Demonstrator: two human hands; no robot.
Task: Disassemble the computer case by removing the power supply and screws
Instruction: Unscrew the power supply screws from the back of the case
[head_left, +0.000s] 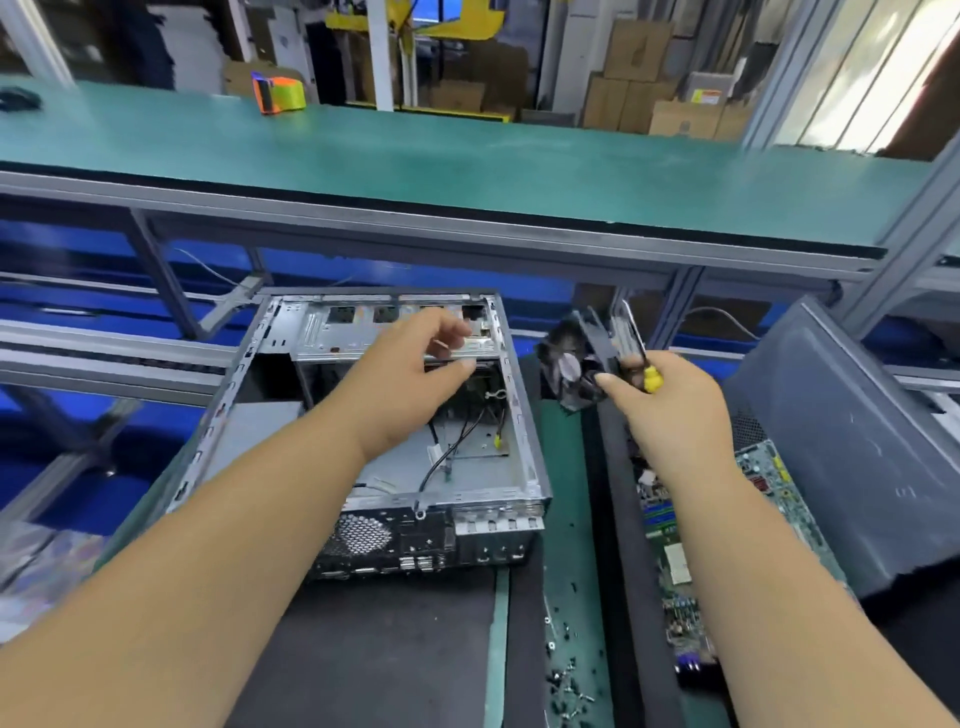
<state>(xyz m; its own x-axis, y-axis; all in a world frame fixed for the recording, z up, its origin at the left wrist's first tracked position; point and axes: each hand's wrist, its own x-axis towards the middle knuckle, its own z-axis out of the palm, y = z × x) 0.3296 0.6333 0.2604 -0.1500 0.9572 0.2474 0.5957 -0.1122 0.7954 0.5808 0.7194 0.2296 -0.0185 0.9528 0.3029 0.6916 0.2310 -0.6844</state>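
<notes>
The left hand (410, 374) hovers with loosely curled fingers, holding nothing, over the open computer case (363, 415) beneath it. The right hand (670, 410) grips a yellow-handled screwdriver (636, 358) together with a black fan (582, 358); loose screws (563, 675) lie below, between both forearms.

Bare metal, dark plastic, matt mats

The computer case (322, 415) is bare, dull grey sheet metal, its perforated rear panel at 6 o'clock darker. The table (566, 525) wears a matt green mat with a rougher black pad over it. At 3 o'clock, a screwdriver (649, 376) shows a glossy yellow plastic handle beside a blurred black plastic fan (582, 358). Small shiny metal screws (563, 675) lie at 5 o'clock beside a green circuit board (670, 545).
</notes>
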